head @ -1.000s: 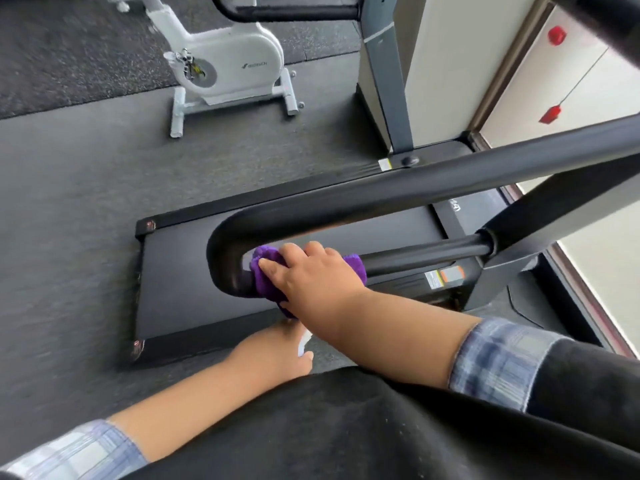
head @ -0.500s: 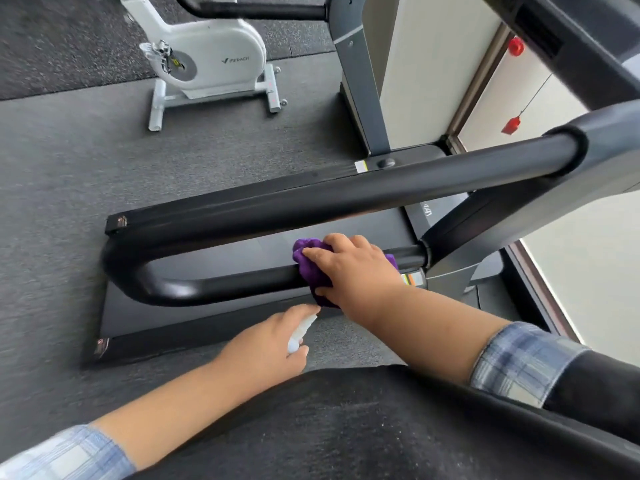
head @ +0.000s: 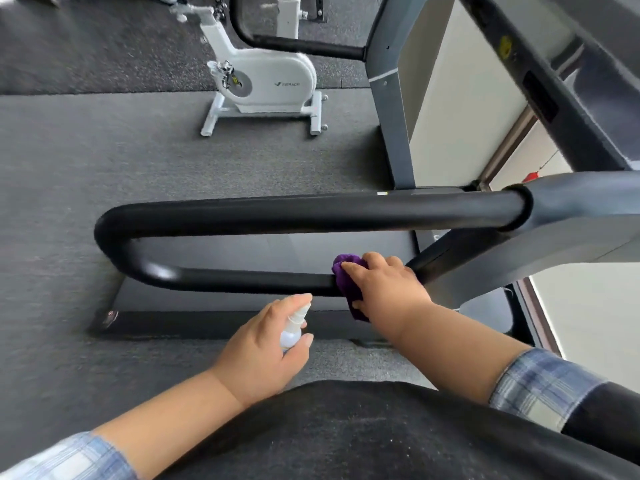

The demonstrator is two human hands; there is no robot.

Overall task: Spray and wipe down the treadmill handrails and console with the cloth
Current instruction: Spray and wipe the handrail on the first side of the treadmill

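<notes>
**Wiping the lower handrail bar, spray bottle at the ready**

Looking down from the head view, the person stands beside the treadmill with both arms reaching forward. The right hand (head: 384, 289) is clenched around a purple cloth (head: 348, 282), pressing it onto the lower bar of the black looped handrail (head: 242, 278), close to where that bar meets the grey upright (head: 485, 261). The cloth wraps over the top of the bar and hangs a little below it. The left hand (head: 263, 344) is closed around a small white spray bottle (head: 294, 327), nozzle up and aimed toward the bar, with the forefinger lying over the top of the pump. The bottle sits just beside the cloth and a little nearer the person, not touching the rail. Beyond the rail lie the treadmill deck (head: 311, 247) and a white exercise bike (head: 266, 81) well apart on the grey floor.

By my reckoning the step in hand is wiping this lower bar at its inner end. The upper bar (head: 311, 213), the curved end and the console, of which only a dark edge shows at upper right, look yet to be done. The next move likely calls for sliding the cloth along the bar under firm pressure, or a fresh spritz onto bare rail ahead of the cloth.
</notes>
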